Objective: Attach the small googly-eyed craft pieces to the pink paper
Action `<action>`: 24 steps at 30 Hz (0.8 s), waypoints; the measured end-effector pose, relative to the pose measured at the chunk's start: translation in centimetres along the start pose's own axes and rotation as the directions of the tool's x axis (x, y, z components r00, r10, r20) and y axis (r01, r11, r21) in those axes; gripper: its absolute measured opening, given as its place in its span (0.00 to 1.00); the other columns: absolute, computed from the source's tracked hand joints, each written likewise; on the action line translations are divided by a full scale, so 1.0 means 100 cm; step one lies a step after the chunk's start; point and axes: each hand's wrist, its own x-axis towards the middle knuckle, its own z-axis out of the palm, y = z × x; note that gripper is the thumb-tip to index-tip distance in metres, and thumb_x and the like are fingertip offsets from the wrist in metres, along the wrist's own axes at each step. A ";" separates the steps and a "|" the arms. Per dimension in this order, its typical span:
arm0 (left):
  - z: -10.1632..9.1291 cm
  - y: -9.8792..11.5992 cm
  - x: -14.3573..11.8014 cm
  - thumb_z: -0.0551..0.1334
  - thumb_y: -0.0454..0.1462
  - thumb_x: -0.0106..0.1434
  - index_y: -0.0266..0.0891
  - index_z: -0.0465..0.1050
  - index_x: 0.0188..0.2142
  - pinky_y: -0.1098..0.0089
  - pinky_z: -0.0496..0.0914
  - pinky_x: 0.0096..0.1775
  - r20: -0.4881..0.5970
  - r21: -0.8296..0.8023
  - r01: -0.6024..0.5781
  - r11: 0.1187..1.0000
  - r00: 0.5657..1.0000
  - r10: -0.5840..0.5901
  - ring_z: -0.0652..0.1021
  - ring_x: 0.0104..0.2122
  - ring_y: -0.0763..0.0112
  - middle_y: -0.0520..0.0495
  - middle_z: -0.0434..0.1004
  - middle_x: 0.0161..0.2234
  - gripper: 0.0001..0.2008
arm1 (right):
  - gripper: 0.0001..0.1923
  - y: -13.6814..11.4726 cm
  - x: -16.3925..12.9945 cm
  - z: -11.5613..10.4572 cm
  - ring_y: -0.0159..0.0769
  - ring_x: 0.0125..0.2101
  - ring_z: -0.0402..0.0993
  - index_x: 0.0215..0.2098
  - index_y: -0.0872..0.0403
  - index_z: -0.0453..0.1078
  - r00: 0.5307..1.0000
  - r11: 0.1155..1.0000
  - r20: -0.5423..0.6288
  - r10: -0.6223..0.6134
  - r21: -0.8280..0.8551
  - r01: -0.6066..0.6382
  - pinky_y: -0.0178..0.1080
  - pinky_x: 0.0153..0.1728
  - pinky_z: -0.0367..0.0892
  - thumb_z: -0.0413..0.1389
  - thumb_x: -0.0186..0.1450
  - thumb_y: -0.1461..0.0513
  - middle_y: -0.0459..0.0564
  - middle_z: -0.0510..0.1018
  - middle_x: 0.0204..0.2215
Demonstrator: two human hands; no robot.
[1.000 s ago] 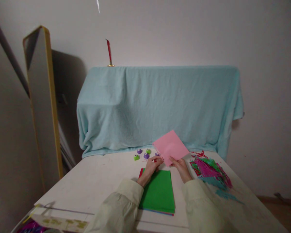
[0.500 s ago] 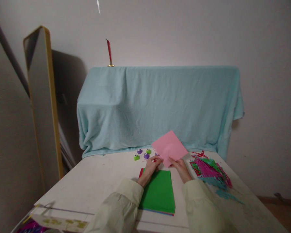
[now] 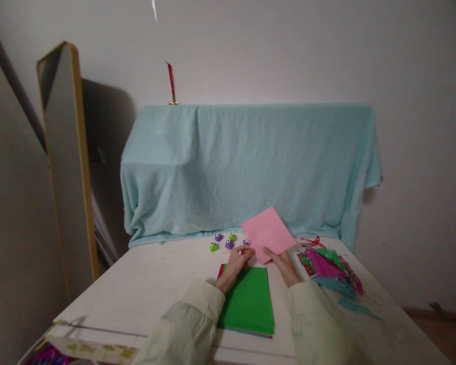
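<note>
A square of pink paper (image 3: 270, 230) is held tilted above the table, with a row of small punched holes along its left edge. My right hand (image 3: 283, 262) pinches its lower right side, thumb on top. At its lower left corner my left hand (image 3: 238, 261) is closed around a small red craft punch (image 3: 242, 252), mostly hidden by the fingers. Under my left wrist lies a stack of coloured paper (image 3: 249, 301), green on top, with red and blue edges showing. Behind my left hand sit several purple and green punches (image 3: 229, 244) with eye-like white tops.
A heap of hole-punched paper strips (image 3: 327, 263) in pink, green, red and blue lies on the right of the white table (image 3: 155, 284). Light-blue cloth (image 3: 251, 162) drapes over something at the back. A gold-framed mirror (image 3: 66, 162) stands at the left.
The pink paper has shifted slightly to the right and turned a little. Both hands stay in nearly the same place, keeping their hold.
</note>
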 end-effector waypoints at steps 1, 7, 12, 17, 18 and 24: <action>0.000 0.000 0.000 0.64 0.48 0.52 0.34 0.73 0.32 0.76 0.56 0.16 0.002 0.002 0.000 1.000 1.000 0.000 0.60 0.13 0.80 0.56 0.60 0.15 0.18 | 0.28 0.000 0.000 0.000 0.41 0.39 0.73 0.50 0.52 0.67 1.000 1.000 -0.002 0.002 -0.001 -0.002 0.39 0.34 0.71 0.64 0.51 0.58 0.49 0.78 0.40; 0.000 0.000 0.000 0.65 0.49 0.51 0.33 0.73 0.33 0.76 0.55 0.16 -0.009 0.014 0.018 1.000 1.000 -0.018 0.61 0.13 0.80 0.56 0.61 0.15 0.20 | 0.30 0.001 0.003 0.000 0.41 0.38 0.74 0.50 0.51 0.67 1.000 1.000 -0.029 0.002 -0.007 -0.002 0.38 0.31 0.71 0.65 0.50 0.58 0.49 0.78 0.40; 0.000 0.000 0.001 0.64 0.51 0.51 0.33 0.73 0.34 0.76 0.55 0.16 -0.009 0.023 0.012 1.000 1.000 -0.012 0.61 0.13 0.80 0.56 0.61 0.15 0.22 | 0.30 0.006 0.003 -0.003 0.42 0.39 0.74 0.51 0.52 0.66 1.000 1.000 -0.026 -0.011 -0.007 0.011 0.38 0.30 0.71 0.64 0.51 0.58 0.49 0.77 0.42; 0.000 -0.003 0.001 0.63 0.52 0.51 0.33 0.73 0.32 0.76 0.55 0.16 -0.001 0.016 -0.002 1.000 1.000 0.002 0.61 0.14 0.80 0.56 0.60 0.17 0.22 | 0.29 0.010 0.005 -0.005 0.42 0.44 0.72 0.50 0.51 0.67 0.998 0.999 -0.048 -0.036 0.005 0.036 0.39 0.36 0.71 0.64 0.50 0.58 0.49 0.77 0.43; 0.000 -0.003 0.002 0.63 0.52 0.52 0.33 0.73 0.32 0.77 0.55 0.16 0.002 0.012 -0.007 1.000 1.000 0.007 0.61 0.14 0.80 0.56 0.60 0.17 0.22 | 0.28 0.010 0.006 -0.006 0.42 0.44 0.72 0.50 0.51 0.67 0.998 0.999 -0.053 -0.036 0.003 0.036 0.40 0.37 0.71 0.64 0.50 0.59 0.49 0.77 0.43; -0.001 -0.004 0.003 0.62 0.52 0.54 0.33 0.74 0.35 0.77 0.56 0.16 0.012 -0.001 0.004 1.000 1.000 -0.004 0.61 0.14 0.80 0.55 0.60 0.17 0.23 | 0.27 0.009 0.008 -0.006 0.43 0.45 0.71 0.49 0.52 0.68 0.998 1.000 -0.062 -0.019 0.000 0.019 0.41 0.39 0.70 0.64 0.51 0.59 0.50 0.77 0.43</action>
